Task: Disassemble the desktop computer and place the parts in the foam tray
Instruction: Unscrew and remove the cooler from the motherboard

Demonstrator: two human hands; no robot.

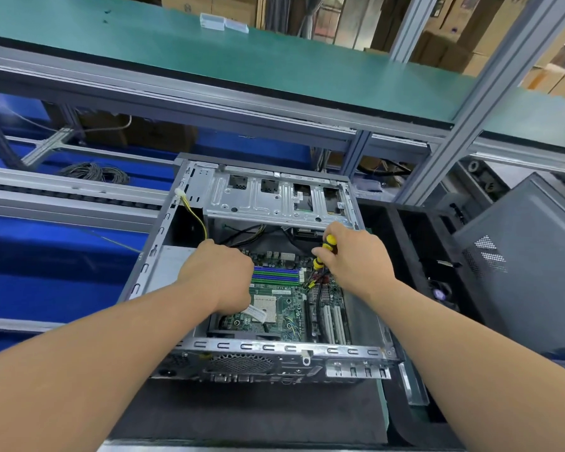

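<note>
The open desktop computer case (261,278) lies centre frame on a dark mat (242,412), its green motherboard (284,308) exposed. The right hand (356,259) grasps a yellow-and-black screwdriver (325,251) over the board's 1 o'clock corner. The left hand (222,275) is curled at the board's 10 o'clock edge; what it holds cannot be told. A black foam tray (415,243) sits at 3 o'clock beside the case.

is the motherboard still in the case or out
In: the motherboard lies flat inside the open case, both hands over it.
</note>
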